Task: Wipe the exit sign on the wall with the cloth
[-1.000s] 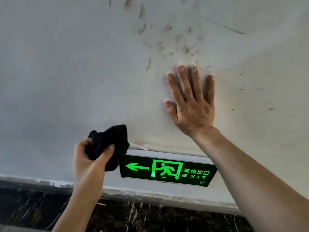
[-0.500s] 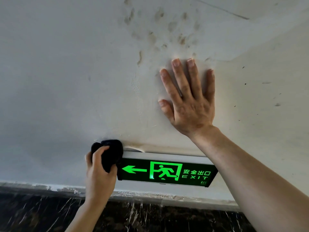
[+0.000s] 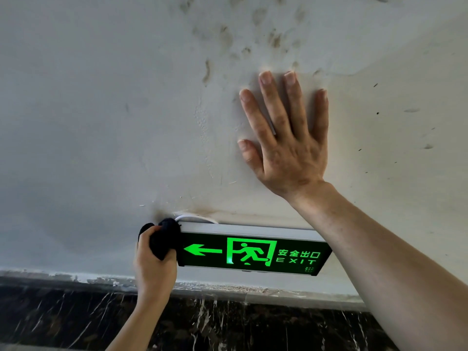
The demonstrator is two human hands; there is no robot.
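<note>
A lit green exit sign [image 3: 253,252] with a left arrow, a running figure and the word EXIT hangs low on the white wall. My left hand [image 3: 153,264] grips a bunched black cloth [image 3: 164,239] and presses it against the sign's left end, at its top corner. My right hand [image 3: 286,138] lies flat on the wall above the sign, fingers spread, holding nothing. My right forearm crosses in front of the sign's right end.
The white wall [image 3: 101,122] carries brown smudges [image 3: 228,41] above my right hand. A thin white cable [image 3: 197,218] loops out over the sign's top left. Below runs a dark marble skirting [image 3: 228,325] with a rough paint edge.
My left hand has brought the cloth down and in from the left, onto the sign's left end. My right hand has stayed flat on the wall.
</note>
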